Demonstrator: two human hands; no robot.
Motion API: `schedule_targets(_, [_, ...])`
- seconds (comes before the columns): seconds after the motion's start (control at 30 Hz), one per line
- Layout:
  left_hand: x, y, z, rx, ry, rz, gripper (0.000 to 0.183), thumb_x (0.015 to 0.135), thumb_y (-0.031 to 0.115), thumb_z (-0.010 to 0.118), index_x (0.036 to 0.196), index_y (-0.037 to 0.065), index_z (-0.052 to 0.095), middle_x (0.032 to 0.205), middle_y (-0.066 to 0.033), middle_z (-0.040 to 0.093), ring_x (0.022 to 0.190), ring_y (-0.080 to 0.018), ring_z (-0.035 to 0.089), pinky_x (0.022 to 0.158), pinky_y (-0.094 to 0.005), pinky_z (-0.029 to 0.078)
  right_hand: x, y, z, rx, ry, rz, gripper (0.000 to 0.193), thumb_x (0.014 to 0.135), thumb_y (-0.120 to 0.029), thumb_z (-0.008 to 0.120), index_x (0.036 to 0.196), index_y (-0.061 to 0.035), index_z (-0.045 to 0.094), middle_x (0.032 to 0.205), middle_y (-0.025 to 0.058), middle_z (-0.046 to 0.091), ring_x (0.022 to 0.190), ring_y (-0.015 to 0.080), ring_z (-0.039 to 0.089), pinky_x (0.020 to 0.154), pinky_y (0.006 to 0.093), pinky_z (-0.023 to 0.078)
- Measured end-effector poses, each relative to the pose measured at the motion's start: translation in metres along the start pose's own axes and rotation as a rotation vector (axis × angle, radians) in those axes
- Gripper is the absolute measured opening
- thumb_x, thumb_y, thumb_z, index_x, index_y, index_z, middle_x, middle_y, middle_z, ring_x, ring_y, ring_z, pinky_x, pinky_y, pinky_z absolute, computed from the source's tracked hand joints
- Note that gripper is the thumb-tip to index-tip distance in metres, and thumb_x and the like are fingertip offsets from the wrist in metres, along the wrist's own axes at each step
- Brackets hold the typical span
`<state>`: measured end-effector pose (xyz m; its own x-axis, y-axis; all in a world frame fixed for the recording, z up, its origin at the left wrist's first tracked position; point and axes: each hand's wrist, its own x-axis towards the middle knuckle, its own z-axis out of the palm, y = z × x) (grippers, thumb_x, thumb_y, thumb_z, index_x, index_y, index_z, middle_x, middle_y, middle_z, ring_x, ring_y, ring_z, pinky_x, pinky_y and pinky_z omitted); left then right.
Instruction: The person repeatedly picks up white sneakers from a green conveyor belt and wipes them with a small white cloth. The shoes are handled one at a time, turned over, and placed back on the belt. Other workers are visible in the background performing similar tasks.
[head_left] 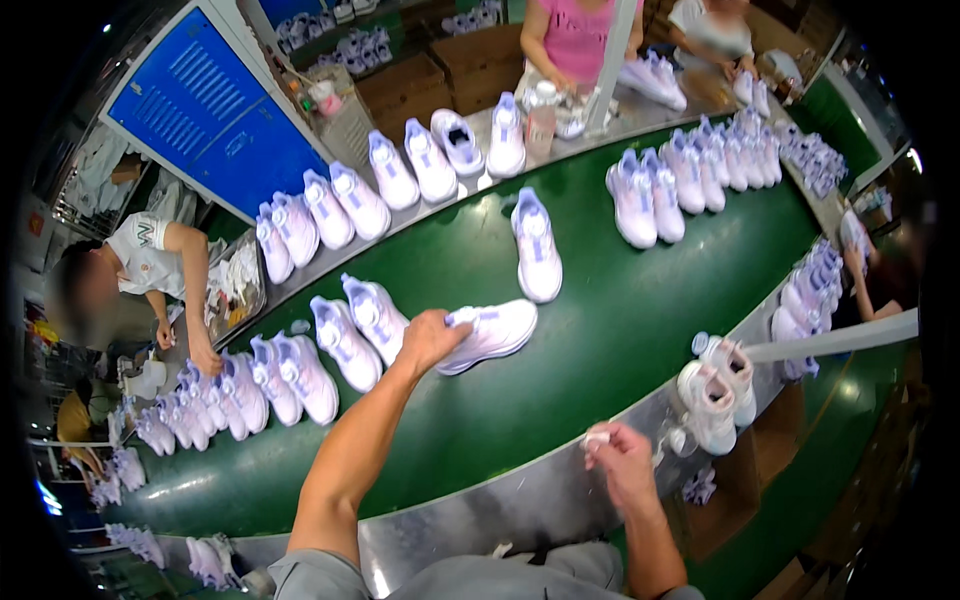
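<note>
My left hand [430, 340] is closed on the heel end of a pale pink and lilac sneaker [498, 328], its toe turned to the right over the green conveyor belt [600, 350]. Close by on the left, a pair of like sneakers [347, 345] sits on the belt. Beyond the held one, a single sneaker [538, 255] points its toe toward me. Over the near metal edge, my right hand [626, 468] pinches a small white wad [597, 438], perhaps cloth or tissue; its exact kind is too small to make out.
Several sneakers [435, 165] line the far metal ledge, with more pairs [690, 170] along the belt. At the near right, white shoes [708, 400] stand beside a pale post [830, 338] and a small clear container [681, 440]. Co-workers sit at the left [150, 260] and across [575, 45].
</note>
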<state>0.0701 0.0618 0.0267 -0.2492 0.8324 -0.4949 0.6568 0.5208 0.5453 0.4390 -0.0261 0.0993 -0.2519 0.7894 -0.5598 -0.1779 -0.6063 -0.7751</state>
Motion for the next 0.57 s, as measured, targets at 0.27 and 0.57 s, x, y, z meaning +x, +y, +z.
schedule_targets(0.27, [-0.054, -0.006, 0.07, -0.947, -0.14, -0.475, 0.034, 0.086, 0.031, 0.075, 0.09, -0.002, 0.072, 0.082, -0.0085, 0.069, 0.072, -0.0167, 0.055, 0.067, -0.0326, 0.043, 0.024, -0.014, 0.001, -0.034, 0.077, -0.097, 0.018, 0.094, -0.002, 0.068, 0.111, 0.0015, 0.065, 0.093, 0.0069, 0.069, 0.077, 0.0113, 0.063, 0.069, 0.0262, 0.053])
schedule_targets(0.57, [-0.093, 0.033, 0.09, -1.335, -0.248, -0.319, 0.021, 0.092, 0.015, 0.068, 0.104, -0.002, 0.068, 0.089, -0.0031, 0.068, 0.074, -0.0105, 0.054, 0.069, -0.0255, 0.041, 0.092, -0.057, -0.005, -0.345, 0.131, -0.132, 0.02, 0.092, -0.01, 0.072, 0.108, 0.0011, 0.07, 0.089, 0.0046, 0.068, 0.076, 0.0113, 0.063, 0.068, 0.0241, 0.052])
